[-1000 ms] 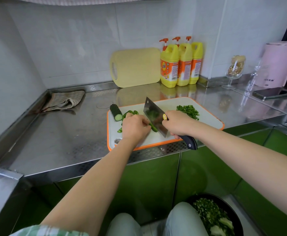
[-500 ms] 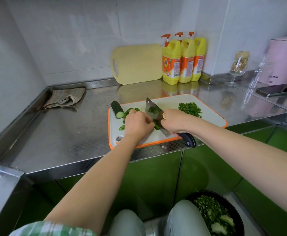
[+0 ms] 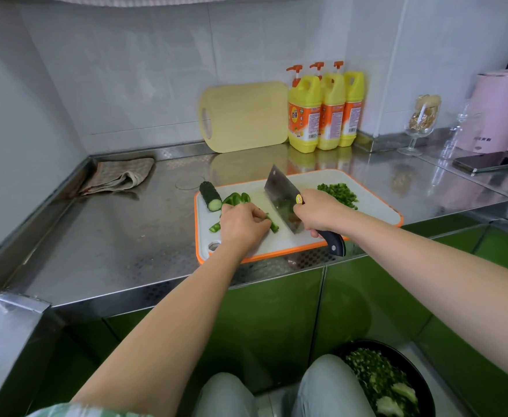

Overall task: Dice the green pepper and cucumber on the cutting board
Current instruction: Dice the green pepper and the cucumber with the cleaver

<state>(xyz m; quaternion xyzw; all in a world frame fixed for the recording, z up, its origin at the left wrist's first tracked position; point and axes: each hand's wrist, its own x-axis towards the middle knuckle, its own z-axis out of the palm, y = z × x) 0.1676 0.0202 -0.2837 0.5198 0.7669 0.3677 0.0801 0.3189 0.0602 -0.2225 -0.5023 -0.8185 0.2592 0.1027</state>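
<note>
Pepper strip (image 3: pixel 273 224) and cucumber (image 3: pixel 210 195) are both sitting on the one white board (image 3: pixel 370 206), which is lying on the steel counter (image 3: pixel 120 236). One yellow board (image 3: pixel 243 115) is leaning on the wall behind, with three bottles (image 3: pixel 332 112) standing right beside it. One cleaver (image 3: pixel 279 191): the right hand (image 3: pixel 319 210) is gripping it, fingers wrapped round the handle, blade just right of the strip. The left hand (image 3: pixel 242 222) is curling its fingers down onto that strip mid-board. The cucumber's one stub, lying far left, with one diced pile (image 3: pixel 338 192) far right.
</note>
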